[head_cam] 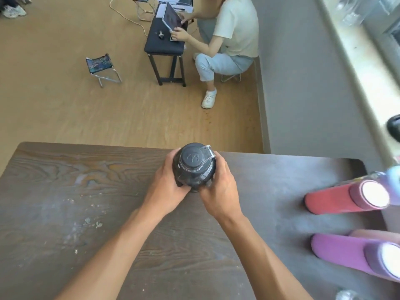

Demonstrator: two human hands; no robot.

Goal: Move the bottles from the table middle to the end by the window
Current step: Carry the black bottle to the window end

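1. Forearms enter from the near edge and converge over the middle of the dark wood-grain worktop (65, 180).
2. Left hand (167, 187) is wrapped against the left flank of the black bottle (194, 167), fingers curled round its body.
3. Right hand (218, 187) is pressed against the opposite flank in the same manner. A two-sided clasp suits a wide, probably heavy vessel and keeps it upright during transfer.
4. Black bottle stands upright near the far edge of the worktop, at mid-length, with its cap facing the camera. Whether its base touches the surface or is just lifted cannot be told.
5. Red bottle (333, 200) and purple bottle (339, 252) stand upright at the right end of the worktop, well apart from the black one. This is judged to be the window end, so they appear already delivered.
6. Window sill (368, 68) runs along the right, beyond the worktop end.
7. Farther off, a seated person (229, 40) works at a small black bench (164, 46) on the floor; a folding stool (101, 68) stands nearby.
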